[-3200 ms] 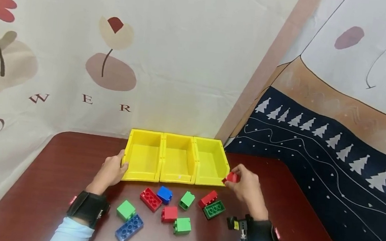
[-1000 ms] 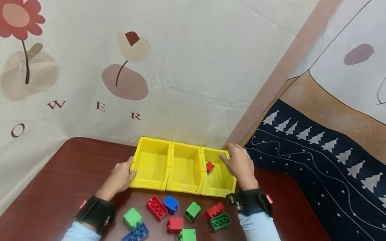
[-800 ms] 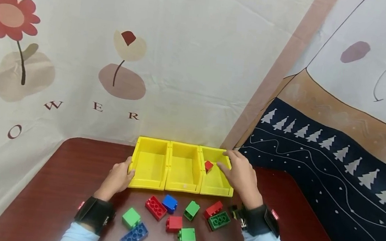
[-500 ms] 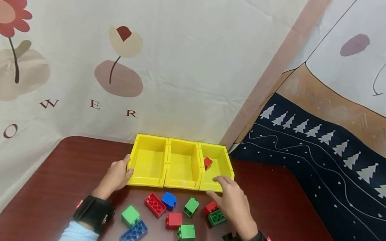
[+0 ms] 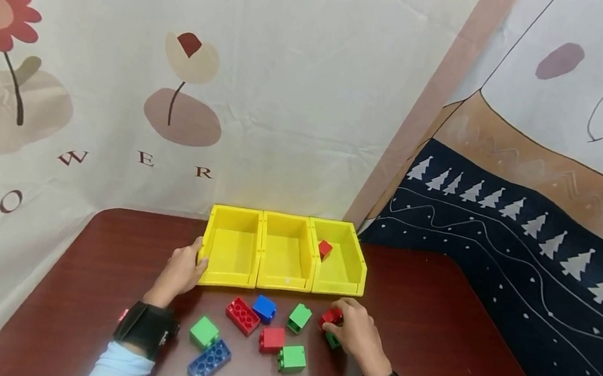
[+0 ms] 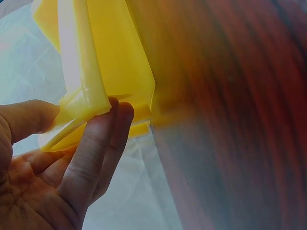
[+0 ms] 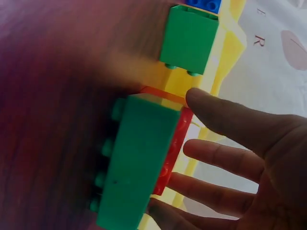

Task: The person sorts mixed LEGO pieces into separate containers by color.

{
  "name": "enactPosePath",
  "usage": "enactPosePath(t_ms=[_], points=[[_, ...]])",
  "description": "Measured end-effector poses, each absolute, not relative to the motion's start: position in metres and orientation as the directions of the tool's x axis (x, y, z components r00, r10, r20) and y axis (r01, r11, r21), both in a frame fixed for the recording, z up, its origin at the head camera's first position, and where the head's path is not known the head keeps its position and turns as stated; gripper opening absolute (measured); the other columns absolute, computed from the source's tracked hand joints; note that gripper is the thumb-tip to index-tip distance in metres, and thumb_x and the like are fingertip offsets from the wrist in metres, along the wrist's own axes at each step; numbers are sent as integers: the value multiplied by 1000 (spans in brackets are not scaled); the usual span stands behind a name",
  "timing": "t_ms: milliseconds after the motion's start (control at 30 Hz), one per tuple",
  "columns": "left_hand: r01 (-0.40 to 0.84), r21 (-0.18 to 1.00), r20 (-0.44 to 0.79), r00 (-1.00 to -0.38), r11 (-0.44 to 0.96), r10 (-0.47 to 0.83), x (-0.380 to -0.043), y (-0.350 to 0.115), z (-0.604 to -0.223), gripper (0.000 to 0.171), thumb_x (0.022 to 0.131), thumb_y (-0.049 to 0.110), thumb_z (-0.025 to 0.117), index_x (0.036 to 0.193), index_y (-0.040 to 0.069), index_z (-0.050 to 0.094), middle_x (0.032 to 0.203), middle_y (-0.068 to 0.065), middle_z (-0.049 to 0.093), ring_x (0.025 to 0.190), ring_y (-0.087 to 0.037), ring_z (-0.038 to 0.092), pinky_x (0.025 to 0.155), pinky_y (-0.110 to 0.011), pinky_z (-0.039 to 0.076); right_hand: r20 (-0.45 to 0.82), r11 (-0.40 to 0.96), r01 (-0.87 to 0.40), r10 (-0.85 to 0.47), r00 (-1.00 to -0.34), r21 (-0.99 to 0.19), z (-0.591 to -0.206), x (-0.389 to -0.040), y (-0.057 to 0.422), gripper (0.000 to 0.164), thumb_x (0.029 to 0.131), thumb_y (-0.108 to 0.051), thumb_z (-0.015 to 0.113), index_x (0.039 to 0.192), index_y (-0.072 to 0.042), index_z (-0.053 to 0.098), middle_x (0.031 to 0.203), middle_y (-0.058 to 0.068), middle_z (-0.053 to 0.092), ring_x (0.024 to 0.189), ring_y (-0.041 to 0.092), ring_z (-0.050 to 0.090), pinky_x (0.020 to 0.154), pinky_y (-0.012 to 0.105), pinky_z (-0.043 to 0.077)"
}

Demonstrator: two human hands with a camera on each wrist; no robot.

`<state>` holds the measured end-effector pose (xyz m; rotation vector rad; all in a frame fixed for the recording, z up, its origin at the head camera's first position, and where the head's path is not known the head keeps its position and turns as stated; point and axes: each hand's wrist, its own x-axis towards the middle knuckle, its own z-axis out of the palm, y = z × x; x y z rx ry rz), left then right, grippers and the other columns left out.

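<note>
Three bins: yellow bins [image 5: 284, 250] stand side by side at the far edge of the dark red table [image 5: 461, 352]; the right-hand one holds a small red brick [image 5: 324, 249], the other two look bare
Just changed: a second ago the right hand was over the right bin beside that small brick — now the brick lies there alone and the hand has come back to the loose pile in front of the bins
What that means: one red piece is delivered, and my judgement is that the next red one is being picked up
Right hand: right hand [image 5: 355, 334] has thumb and fingers closing round a red brick [image 5: 331, 317] that lies against a dark green brick [image 5: 332, 339]; in the wrist view the fingers [image 7: 225, 158] are spread and only loosely curled about it, so the grip looks begun, not firm
Left hand: left hand [image 5: 179, 270] pinches the outer front corner of the left bin, thumb on one side of the rim, fingers [image 6: 96, 153] on the other — holding the row in place
Loose pile: a long red brick [image 5: 243, 315], a blue brick [image 5: 264, 308], a green brick [image 5: 299, 317], a square red brick [image 5: 271, 339], two more green ones [image 5: 291, 358] [image 5: 203, 332] and a long blue brick [image 5: 208, 359], all near one another on the table
</note>
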<state>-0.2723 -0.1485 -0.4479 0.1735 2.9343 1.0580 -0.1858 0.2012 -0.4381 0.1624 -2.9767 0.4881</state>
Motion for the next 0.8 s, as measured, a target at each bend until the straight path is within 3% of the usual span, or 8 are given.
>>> enactPosePath(t_ms=[400,567,667,800], points=[[92,634,25,-995,768,99,-272,-152,-447,60,99,12,53,148,-12,28,123,-34,56,88,-34,58,81,-45,52,170,941,-139,-89,-981,-310,-443,-191,200,27,74,-18,86,95,-5,74,107,15,65,80,24,65,66,35,56],[105,637,30,-993,764,112,-274,-145,-447,61,99,12,53,148,-13,27,132,-36,52,96,-36,59,85,-47,51,149,943,-93,-47,-988,-320,-440,-190,206,35,72,-19,87,100,-5,72,113,20,63,82,26,63,66,38,56],[105,641,26,-993,761,115,-273,-143,-446,61,99,12,52,148,-13,26,137,-36,48,104,-39,59,89,-49,51,133,941,-75,-32,-991,-330,-433,-191,208,38,72,-19,86,104,-4,71,105,17,65,78,22,61,63,34,54],[89,640,18,-995,763,101,-269,-147,-445,60,99,11,52,148,-12,27,133,-35,52,99,-37,59,85,-46,52,155,931,-101,-49,-987,-350,-413,-199,205,37,74,-17,84,105,-3,71,89,8,67,71,15,57,61,28,54]])
